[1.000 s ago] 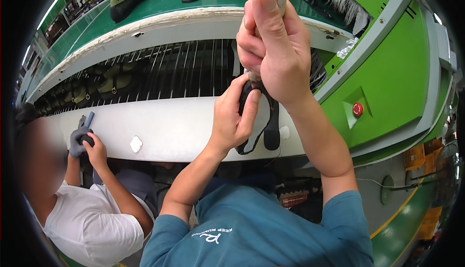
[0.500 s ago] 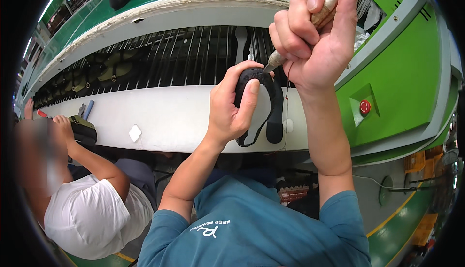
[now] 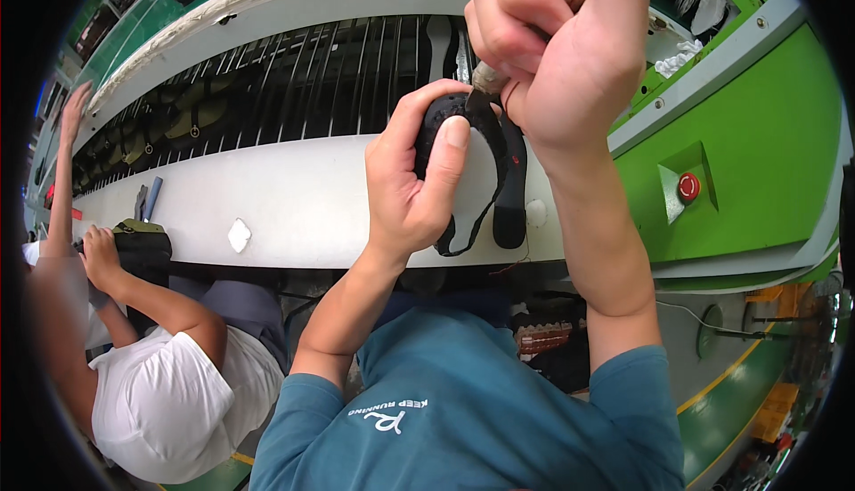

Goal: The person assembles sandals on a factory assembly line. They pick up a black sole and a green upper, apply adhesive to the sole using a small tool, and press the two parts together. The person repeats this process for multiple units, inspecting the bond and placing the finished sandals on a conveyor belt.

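Note:
My left hand (image 3: 414,175) grips a black shoe piece (image 3: 431,128) with a rounded end, its thumb lying across the near face. A thin black strip (image 3: 501,170) hangs off the piece and curves down in a loop onto the white ledge. In my right hand (image 3: 574,73) is a knife (image 3: 488,79) with a pale, wrapped handle. Its blade meets the top of the black piece, close to my left fingertips. Beside the strip lies a long black sole-shaped piece (image 3: 509,224), partly hidden behind my hands.
A white ledge (image 3: 303,188) runs before a rack of metal rods (image 3: 312,90) bearing olive strapped shoes (image 3: 191,117). On the right, a green machine panel has a red button (image 3: 688,186). A co-worker's hand (image 3: 102,251) touches a dark olive piece; another arm (image 3: 64,153) reaches toward the rack.
My right hand has moved up and slightly left in view, and the knife handle is more hidden. The strip stands further from the shoe piece. At far left an arm now reaches upward.

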